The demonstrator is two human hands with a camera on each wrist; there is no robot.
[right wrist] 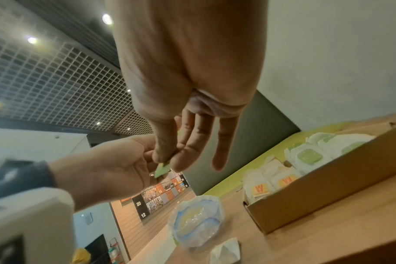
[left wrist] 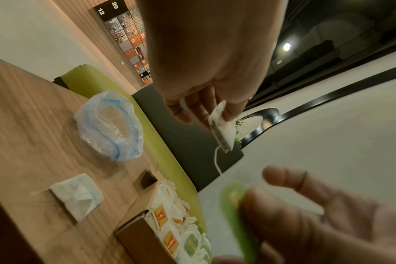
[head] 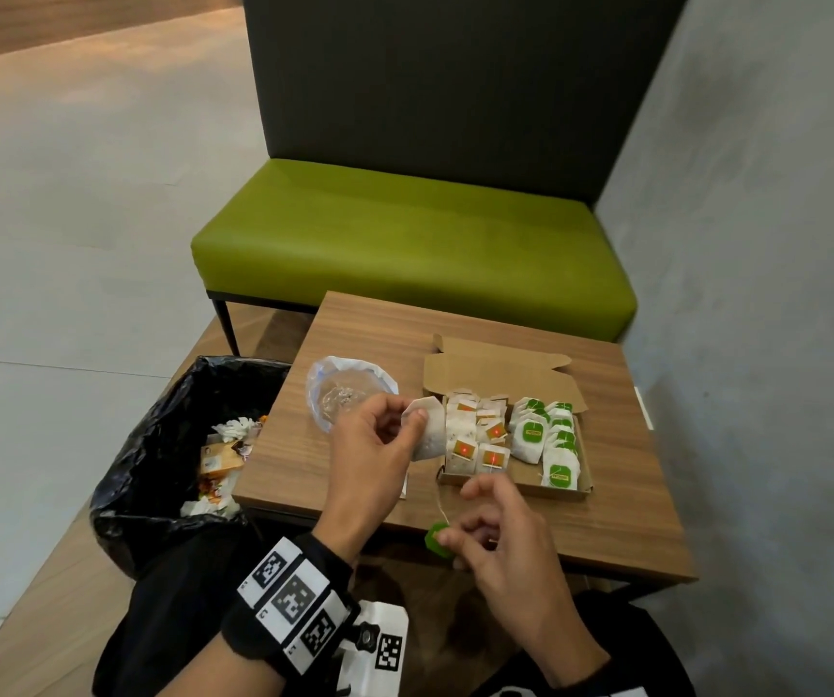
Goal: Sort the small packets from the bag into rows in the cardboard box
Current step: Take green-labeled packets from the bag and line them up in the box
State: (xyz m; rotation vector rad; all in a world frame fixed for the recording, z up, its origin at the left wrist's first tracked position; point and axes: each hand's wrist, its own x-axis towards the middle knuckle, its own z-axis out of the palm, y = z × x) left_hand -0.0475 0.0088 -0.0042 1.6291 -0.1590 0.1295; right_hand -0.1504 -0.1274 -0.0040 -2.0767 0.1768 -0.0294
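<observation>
Head view: left hand pinches a white tea bag between thumb and fingertips, held above the tabletop just left of the box. A string runs from the bag down to a green tag, which the right hand pinches between thumb and forefinger above the near edge; its other fingers are loosely spread.

Box sits toward the right edge, lid flap open to the rear. Inside, orange-tag bags fill the left rows and green-tag bags the right rows.

Plastic bag lies open on the tabletop left of the box; whether it holds any packets cannot be told. Left wrist view shows a folded napkin on the tabletop near the box's corner.

Bin with black liner stands off the left edge, holding wrappers. Green bench stands beyond the far edge.
</observation>
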